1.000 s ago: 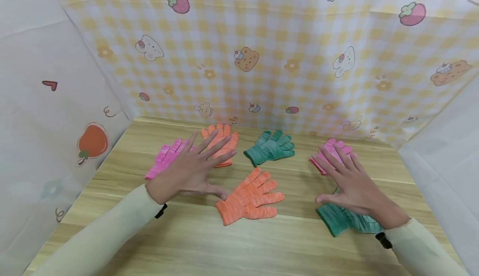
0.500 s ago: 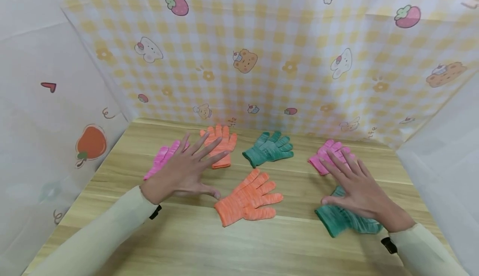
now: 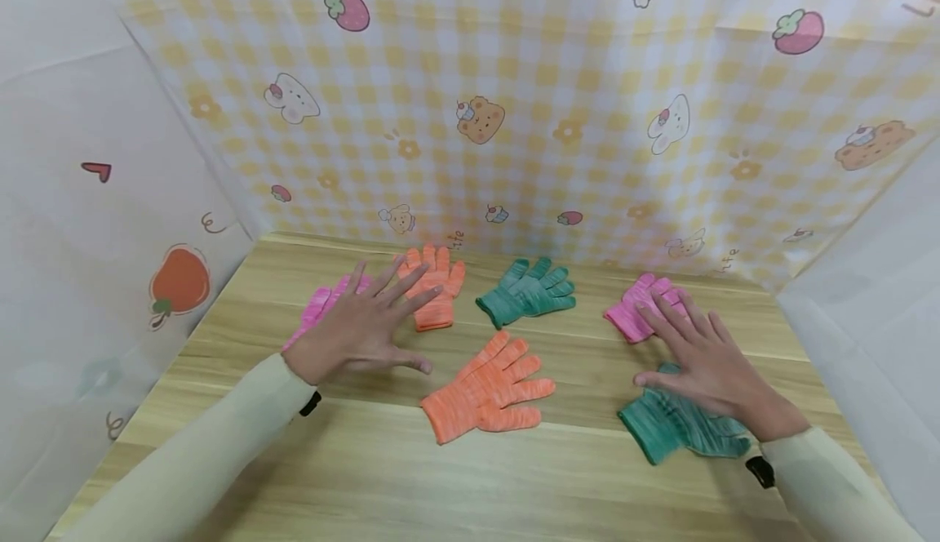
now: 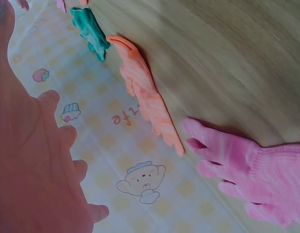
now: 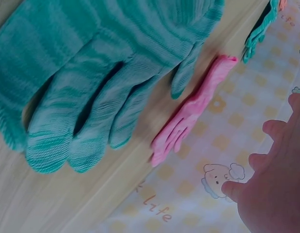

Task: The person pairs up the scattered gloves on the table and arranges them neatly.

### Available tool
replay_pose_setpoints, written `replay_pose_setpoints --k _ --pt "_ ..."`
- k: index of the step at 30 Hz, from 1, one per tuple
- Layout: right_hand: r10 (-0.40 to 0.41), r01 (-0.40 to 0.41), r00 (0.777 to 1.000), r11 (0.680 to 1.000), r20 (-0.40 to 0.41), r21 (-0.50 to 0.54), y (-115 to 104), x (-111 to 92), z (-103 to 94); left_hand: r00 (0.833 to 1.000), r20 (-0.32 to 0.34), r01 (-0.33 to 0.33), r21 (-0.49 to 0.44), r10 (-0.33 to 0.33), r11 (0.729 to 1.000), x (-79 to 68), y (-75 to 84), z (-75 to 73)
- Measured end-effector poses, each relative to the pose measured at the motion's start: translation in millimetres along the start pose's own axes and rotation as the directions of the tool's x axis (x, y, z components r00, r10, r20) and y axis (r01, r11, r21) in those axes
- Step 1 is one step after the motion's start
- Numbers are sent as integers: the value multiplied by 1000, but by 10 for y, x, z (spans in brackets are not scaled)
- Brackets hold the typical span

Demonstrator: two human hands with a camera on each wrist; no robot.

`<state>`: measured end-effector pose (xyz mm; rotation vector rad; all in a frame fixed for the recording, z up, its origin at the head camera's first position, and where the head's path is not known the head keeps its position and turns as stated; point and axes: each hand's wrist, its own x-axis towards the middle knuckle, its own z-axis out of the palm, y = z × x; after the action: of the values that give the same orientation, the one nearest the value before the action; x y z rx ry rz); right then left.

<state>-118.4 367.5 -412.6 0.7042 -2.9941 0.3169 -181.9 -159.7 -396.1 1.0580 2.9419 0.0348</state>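
My left hand [image 3: 363, 326], fingers spread and palm down, hovers above the table and holds nothing. Beneath it lies a pink glove [image 3: 317, 311], partly covered in the head view; the left wrist view shows this pink glove [image 4: 237, 160] with a gap below the hand. An orange glove [image 3: 438, 301] lies just past the fingertips. My right hand [image 3: 705, 362] is likewise spread, over a green glove [image 3: 661, 428] that it partly hides. Its fingers overlap a second pink glove [image 3: 633, 313]. In the right wrist view that green glove [image 5: 106, 73] lies flat, apart from the hand.
Between the hands lie another orange glove [image 3: 485, 395] and, farther back, another green glove [image 3: 529, 290]. All rest on a wood-grain table [image 3: 441, 493]. A yellow checked cloth [image 3: 411, 60] rises behind it, with white sheets [image 3: 66, 264] at the sides.
My left hand has shifted slightly left, away from the front orange glove. My right hand has moved a little right and nearer me, uncovering more of the green glove. The gloves stay put.
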Motion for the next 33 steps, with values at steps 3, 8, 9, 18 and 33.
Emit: replay_pose_setpoints --k 3,8,9,18,33 --pt "10 -10 1000 1000 3 -2 29 -17 7 1000 -1 15 0 -15 1000 -26 -33 2" --pt "25 -25 1000 1000 8 -8 66 -54 -4 999 -17 27 -3 -27 1000 -86 -93 14" --pt "28 -28 1000 1000 9 -7 74 -62 -4 999 -20 29 -6 -29 1000 -97 -102 16" --pt "32 -33 999 983 11 179 106 -67 -43 999 14 38 -203 -36 978 -138 -101 56" --pt "18 -22 1000 925 13 379 -53 171 -46 981 -161 24 -451 -108 892 -75 75 66"
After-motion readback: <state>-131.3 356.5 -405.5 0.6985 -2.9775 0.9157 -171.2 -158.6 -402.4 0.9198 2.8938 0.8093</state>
